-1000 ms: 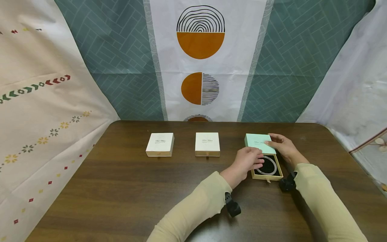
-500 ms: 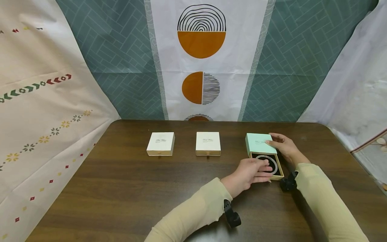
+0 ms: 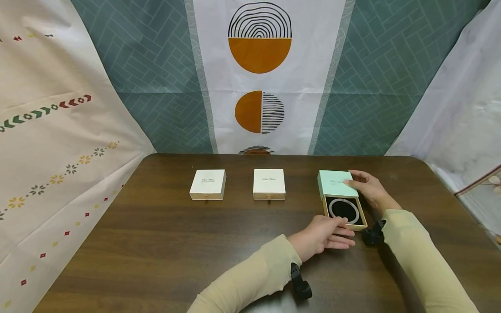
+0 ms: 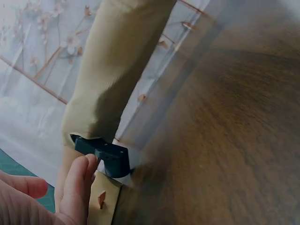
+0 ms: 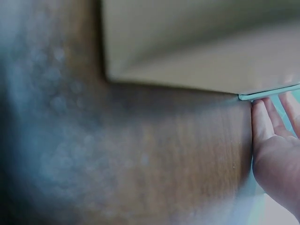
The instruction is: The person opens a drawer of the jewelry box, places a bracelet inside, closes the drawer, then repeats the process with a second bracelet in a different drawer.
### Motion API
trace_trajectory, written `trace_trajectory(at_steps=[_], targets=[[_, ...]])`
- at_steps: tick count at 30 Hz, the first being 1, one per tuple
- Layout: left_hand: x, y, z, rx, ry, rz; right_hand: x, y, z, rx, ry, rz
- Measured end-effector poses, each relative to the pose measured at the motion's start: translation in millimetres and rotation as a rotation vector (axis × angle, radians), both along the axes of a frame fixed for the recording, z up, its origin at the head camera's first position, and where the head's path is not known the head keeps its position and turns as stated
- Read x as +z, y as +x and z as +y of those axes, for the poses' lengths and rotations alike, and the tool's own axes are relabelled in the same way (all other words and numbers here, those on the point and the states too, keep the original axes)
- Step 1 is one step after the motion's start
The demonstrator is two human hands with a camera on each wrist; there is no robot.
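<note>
At the right of the table, a mint-green gift box sleeve point(image 3: 334, 182) has its gold-edged drawer point(image 3: 363, 221) pulled out toward the front. Inside the drawer, a pale round bangle point(image 3: 331, 209) lies on black lining. My right hand point(image 3: 369, 190) holds the sleeve, thumb on top and fingers at its right side; in the right wrist view its fingertips meet the sleeve's edge. My left hand point(image 3: 322, 234), fingers extended, is at the drawer's front left corner and covers part of the front. The left wrist view shows the drawer front's ribbon tab point(image 4: 101, 199) near those fingers.
Two white gift boxes, one at the left point(image 3: 208, 184) and one in the middle point(image 3: 268, 184), stand closed in line with the mint one. A patterned cloth point(image 3: 258, 108) hangs behind the brown table point(image 3: 156, 243). Each wrist wears a black camera point(image 3: 300, 282).
My left hand has moved down toward the front from over the drawer, and the bangle shows more fully. The right hand keeps its hold on the sleeve.
</note>
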State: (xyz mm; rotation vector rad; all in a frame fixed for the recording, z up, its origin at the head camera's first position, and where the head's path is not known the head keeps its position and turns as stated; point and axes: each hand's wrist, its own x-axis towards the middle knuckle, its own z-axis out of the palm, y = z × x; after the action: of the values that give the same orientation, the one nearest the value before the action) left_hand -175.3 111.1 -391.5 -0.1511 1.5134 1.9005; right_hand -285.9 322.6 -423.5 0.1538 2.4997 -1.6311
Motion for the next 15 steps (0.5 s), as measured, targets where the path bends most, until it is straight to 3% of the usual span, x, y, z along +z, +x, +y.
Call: trace_trajectory(at_steps=[15], targets=[[-10.1, 5.2, 3.0, -0.034, -0.009, -0.099, 5.9, 2.3, -3.6, -0.007, -0.009, -0.023]])
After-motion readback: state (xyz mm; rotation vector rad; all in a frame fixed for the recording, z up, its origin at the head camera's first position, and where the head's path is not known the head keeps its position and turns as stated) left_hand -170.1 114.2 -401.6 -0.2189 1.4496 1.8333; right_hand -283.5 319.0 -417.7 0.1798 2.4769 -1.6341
